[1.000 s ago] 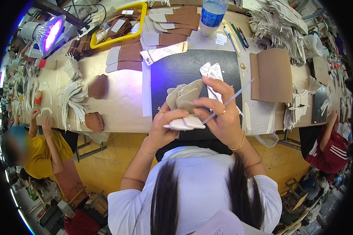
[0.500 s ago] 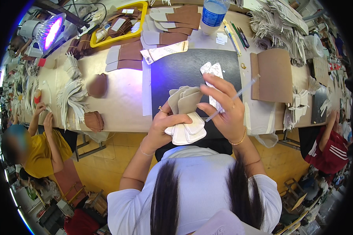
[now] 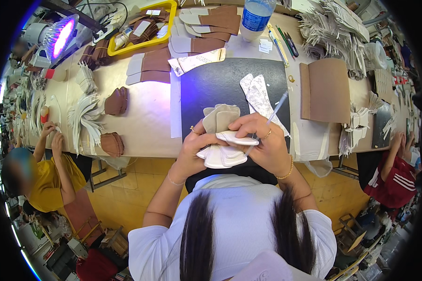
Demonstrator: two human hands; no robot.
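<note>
Head view: hands (image 3: 192, 151) (image 3: 273, 147) hold flat, round-ended pieces (image 3: 222, 119) (beige and white).

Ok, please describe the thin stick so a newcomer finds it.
Start at the black mat; by its lower right is the person's right hand. The thin stick slants up and right from that hand. It is far narrower than the patterned strips behind it and the flat pieces held beside it.

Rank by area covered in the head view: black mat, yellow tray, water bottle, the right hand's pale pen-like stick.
Largest to smallest:
black mat
yellow tray
water bottle
pale pen-like stick, partly hidden by the right hand
</note>
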